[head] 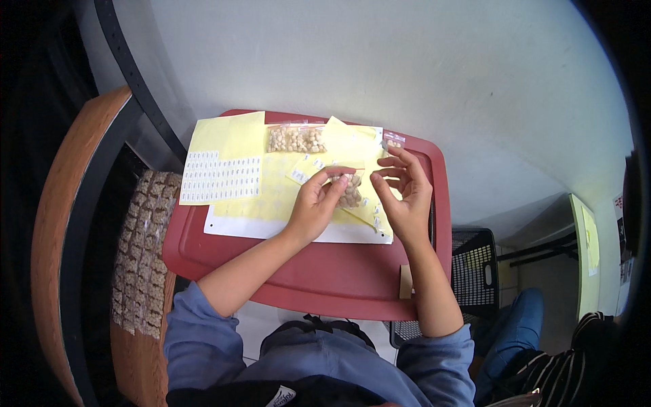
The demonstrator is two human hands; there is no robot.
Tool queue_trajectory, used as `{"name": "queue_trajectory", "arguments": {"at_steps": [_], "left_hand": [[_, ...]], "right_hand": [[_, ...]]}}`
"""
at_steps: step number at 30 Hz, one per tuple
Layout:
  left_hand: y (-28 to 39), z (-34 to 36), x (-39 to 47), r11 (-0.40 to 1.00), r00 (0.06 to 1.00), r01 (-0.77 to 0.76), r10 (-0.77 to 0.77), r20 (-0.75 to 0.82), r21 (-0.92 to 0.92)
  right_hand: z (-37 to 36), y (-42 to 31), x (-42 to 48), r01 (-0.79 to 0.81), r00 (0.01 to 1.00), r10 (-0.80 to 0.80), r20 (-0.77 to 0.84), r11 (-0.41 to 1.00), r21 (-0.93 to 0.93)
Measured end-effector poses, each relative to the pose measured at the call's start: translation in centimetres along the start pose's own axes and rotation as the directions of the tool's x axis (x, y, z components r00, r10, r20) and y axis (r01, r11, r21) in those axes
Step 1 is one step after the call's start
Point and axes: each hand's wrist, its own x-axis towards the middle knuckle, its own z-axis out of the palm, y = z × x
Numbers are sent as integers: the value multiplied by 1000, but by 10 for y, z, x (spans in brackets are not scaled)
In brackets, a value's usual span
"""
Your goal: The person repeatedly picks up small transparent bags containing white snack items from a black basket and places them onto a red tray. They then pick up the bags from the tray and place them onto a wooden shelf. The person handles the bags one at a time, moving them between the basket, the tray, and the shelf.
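My left hand [314, 203] pinches a small clear zip bag [351, 197] of pale, rounded pieces between thumb and fingers. To the right of the bag, my right hand [411, 198] is raised with thumb and fingers apart; I see nothing held in it. Beneath both hands lie yellow sheets [274, 196], with small printed stickers [299, 176] on a piece beside the bag. A larger sticker sheet [221, 175] lies to the left. Filled clear bags [296, 139] rest along the far side, and another bag [394, 138] sits partly hidden behind my right fingers.
The papers lie on a red plastic lid [325, 269] against a pale wall [366, 61]. Rows of filled bags [145, 254] cover a wooden shelf at left. A black plastic basket [470, 264] stands at right, near another person's denim-clad leg [516, 330]. A tan piece [405, 282] lies by my right forearm.
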Motion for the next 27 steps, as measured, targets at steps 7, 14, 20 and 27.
{"name": "queue_trajectory", "arguments": {"at_steps": [7, 14, 20, 27], "left_hand": [[5, 3, -2, 994, 997, -66, 64, 35, 84], [4, 3, -1, 990, 989, -114, 105, 109, 87], [6, -1, 0, 996, 995, -42, 35, 91, 76], [9, 2, -2, 993, 993, -84, 76, 88, 87]], "right_hand": [[1, 5, -3, -98, 986, 96, 133, 995, 9], [0, 9, -2, -149, 988, 141, 67, 979, 139], [0, 8, 3, -25, 996, 32, -78, 995, 98], [-2, 1, 2, 122, 992, -123, 6, 978, -170]]}}
